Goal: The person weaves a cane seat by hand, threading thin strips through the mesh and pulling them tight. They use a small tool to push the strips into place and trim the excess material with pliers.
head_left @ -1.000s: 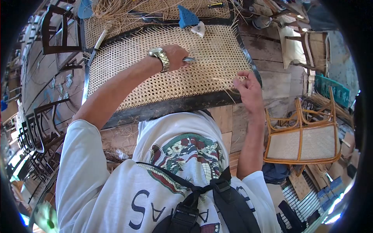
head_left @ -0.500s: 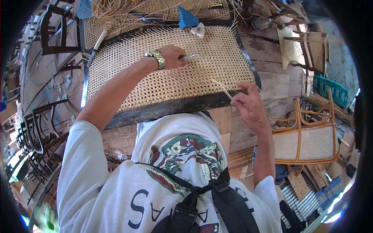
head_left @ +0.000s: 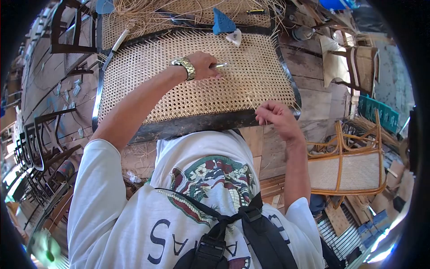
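Note:
A woven cane panel (head_left: 156, 89) in a dark frame lies across my lap. My left hand (head_left: 204, 66), with a gold watch (head_left: 187, 68) at the wrist, rests on the weave, its fingers closed on a small metal tool (head_left: 219, 65). Near the frame's front edge, at the right, my right hand (head_left: 275, 115) pinches a thin pale cane strand (head_left: 251, 101) that reaches up over the weave. A blue block (head_left: 221, 22) and a white lump (head_left: 234, 37) sit at the panel's far edge.
Loose cane strands (head_left: 134, 9) lie beyond the panel, with a knife (head_left: 115, 48) at its upper left corner and a yellow-black tool (head_left: 255, 11) at the back. Dark chair frames (head_left: 67, 27) stand at left, a rattan seat (head_left: 358, 172) at right.
My right hand has moved slightly left and its fingers have drawn closer together on the strand. The view has shifted a little; my left hand stays at the same part of the weave.

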### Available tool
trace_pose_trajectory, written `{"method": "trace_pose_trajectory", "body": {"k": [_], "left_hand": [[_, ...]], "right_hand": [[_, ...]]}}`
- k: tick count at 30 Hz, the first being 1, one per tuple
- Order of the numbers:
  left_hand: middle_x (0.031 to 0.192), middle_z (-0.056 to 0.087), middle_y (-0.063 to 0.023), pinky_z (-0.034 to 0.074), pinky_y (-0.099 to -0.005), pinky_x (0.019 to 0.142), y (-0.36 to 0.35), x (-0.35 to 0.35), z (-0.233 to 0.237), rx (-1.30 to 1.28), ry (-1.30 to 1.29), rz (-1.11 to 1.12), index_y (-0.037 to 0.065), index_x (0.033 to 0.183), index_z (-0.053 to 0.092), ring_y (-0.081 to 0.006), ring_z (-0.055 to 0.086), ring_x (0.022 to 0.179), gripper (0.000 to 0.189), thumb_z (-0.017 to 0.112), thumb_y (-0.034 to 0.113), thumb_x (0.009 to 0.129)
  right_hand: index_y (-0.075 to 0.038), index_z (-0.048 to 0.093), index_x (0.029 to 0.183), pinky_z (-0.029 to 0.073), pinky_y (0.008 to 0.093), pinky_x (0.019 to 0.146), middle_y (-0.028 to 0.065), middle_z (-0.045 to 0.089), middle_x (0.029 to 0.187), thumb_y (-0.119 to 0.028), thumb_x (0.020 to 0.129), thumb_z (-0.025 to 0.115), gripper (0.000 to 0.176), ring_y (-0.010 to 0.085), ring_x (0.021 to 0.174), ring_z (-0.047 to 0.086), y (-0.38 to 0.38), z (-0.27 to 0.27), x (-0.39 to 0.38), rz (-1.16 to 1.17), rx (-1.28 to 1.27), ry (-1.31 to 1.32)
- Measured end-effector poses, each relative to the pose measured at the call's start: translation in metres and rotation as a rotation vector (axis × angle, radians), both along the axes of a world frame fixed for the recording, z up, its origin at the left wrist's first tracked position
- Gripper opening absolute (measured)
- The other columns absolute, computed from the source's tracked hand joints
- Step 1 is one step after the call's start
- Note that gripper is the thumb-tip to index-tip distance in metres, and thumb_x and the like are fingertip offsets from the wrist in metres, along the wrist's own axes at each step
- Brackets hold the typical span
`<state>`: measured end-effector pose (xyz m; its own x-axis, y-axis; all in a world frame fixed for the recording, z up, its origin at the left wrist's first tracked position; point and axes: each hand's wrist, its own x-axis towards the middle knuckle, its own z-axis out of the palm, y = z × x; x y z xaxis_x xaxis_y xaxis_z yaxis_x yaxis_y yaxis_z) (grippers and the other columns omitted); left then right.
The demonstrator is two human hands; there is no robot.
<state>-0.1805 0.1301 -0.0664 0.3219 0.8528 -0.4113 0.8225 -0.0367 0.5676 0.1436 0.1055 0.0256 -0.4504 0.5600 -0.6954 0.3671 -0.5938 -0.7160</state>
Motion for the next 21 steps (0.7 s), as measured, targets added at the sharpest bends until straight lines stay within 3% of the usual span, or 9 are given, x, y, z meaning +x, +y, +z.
{"method": "trace_pose_trajectory", "body": {"k": [2,3,5,9,12,14,16,21], "left_hand": [[0.068,0.062,-0.013,0.045,-0.0431,0.06,0.0,-0.001,-0.001,-0.011,-0.002,0.007,0.004,0.082,0.065,-0.0272,0.059,0.062,0.049,0.071,0.052,0.087],[0.068,0.062,-0.0127,0.045,-0.0431,0.06,0.0,-0.001,-0.001,-0.015,-0.005,0.009,0.004,0.082,0.065,-0.0269,0.059,0.062,0.05,0.071,0.053,0.087],[0.068,0.062,-0.0125,0.045,-0.0431,0.06,0.001,0.0,-0.002,-0.017,-0.012,0.006,0.004,0.081,0.065,-0.0266,0.059,0.062,0.051,0.071,0.055,0.086],[0.068,0.063,-0.0117,0.046,-0.0423,0.06,0.004,0.001,0.008,-0.033,0.057,-0.009,0.005,0.079,0.066,-0.0261,0.059,0.062,0.055,0.071,0.06,0.083],[0.07,0.065,-0.0114,0.048,-0.0429,0.061,0.001,0.002,0.018,-0.047,0.066,-0.01,0.007,0.08,0.069,-0.027,0.063,0.066,0.057,0.07,0.064,0.081],[0.072,0.067,-0.0114,0.049,-0.0438,0.063,0.001,0.004,0.015,-0.024,0.057,-0.008,0.008,0.081,0.071,-0.0279,0.066,0.07,0.057,0.07,0.065,0.08],[0.066,0.063,-0.0116,0.045,-0.0426,0.058,-0.002,0.003,0.01,0.087,0.023,0.01,0.005,0.077,0.068,-0.0264,0.059,0.06,0.061,0.069,0.066,0.081],[0.065,0.064,-0.0122,0.044,-0.0436,0.056,-0.001,0.002,0.007,0.015,0.043,0.012,0.004,0.077,0.069,-0.0266,0.061,0.06,0.06,0.071,0.064,0.08]], "right_hand": [[-0.005,0.066,0.086,0.049,0.0269,0.078,0.0008,0.064,0.084,-0.019,0.096,0.066,0.018,0.0094,0.081,0.06,0.002,0.023,-0.01,0.334,0.051,0.091],[-0.005,0.066,0.086,0.049,0.0269,0.078,0.0008,0.064,0.084,-0.019,0.096,0.066,0.018,0.0094,0.081,0.06,0.003,0.028,-0.013,0.334,0.054,0.09],[-0.004,0.066,0.082,0.046,0.0257,0.082,0.003,0.064,0.091,-0.019,0.095,0.067,0.02,0.0098,0.086,0.058,0.004,0.034,-0.017,0.283,0.178,0.245],[-0.004,0.066,0.083,0.043,0.024,0.086,0.0047,0.064,0.094,-0.018,0.096,0.067,0.019,0.011,0.091,0.058,0.026,0.012,0.012,0.131,0.286,0.307],[-0.005,0.065,0.085,0.042,0.0243,0.086,0.0032,0.063,0.089,-0.018,0.096,0.068,0.017,0.0104,0.084,0.058,0.028,0.001,0.024,-0.063,0.218,0.097],[-0.006,0.064,0.088,0.043,0.0229,0.079,0.001,0.062,0.086,-0.019,0.095,0.069,0.016,0.0084,0.077,0.056,0.027,-0.01,0.032,-0.171,0.185,0.101],[-0.006,0.064,0.089,0.042,0.0219,0.075,-0.0004,0.062,0.085,-0.019,0.094,0.07,0.015,0.0072,0.074,0.054,0.026,-0.019,0.046,-0.223,0.173,0.063],[-0.006,0.063,0.092,0.041,0.0195,0.067,-0.0031,0.06,0.081,-0.019,0.093,0.071,0.015,0.005,0.069,0.052,0.019,-0.017,0.041,-0.275,0.184,-0.022]]}}
